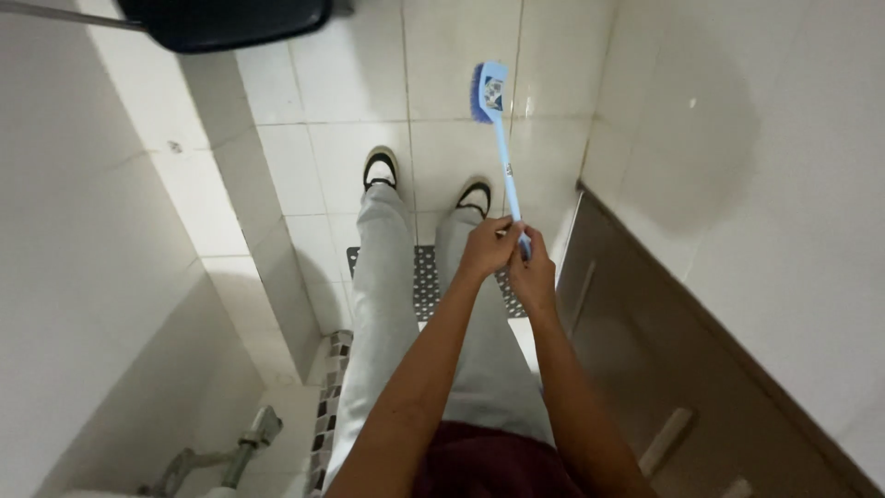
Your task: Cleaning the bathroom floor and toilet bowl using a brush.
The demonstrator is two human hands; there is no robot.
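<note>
A light blue long-handled scrub brush (499, 129) points away from me, its bristled head (488, 92) down on the white floor tiles ahead of my feet. Both hands grip the near end of its handle. My left hand (486, 247) wraps the handle from the left. Just behind it, on the right side, my right hand (534, 272) is closed around the handle's end. My legs in light grey trousers and my black-and-white sandals (380, 168) stand below the hands.
A perforated metal drain grate (425, 281) lies under my feet. A brown door (645, 350) stands at the right beside a white tiled wall. White tiled wall at left, metal pipe fitting (244, 452) low left, dark object (226, 20) at top.
</note>
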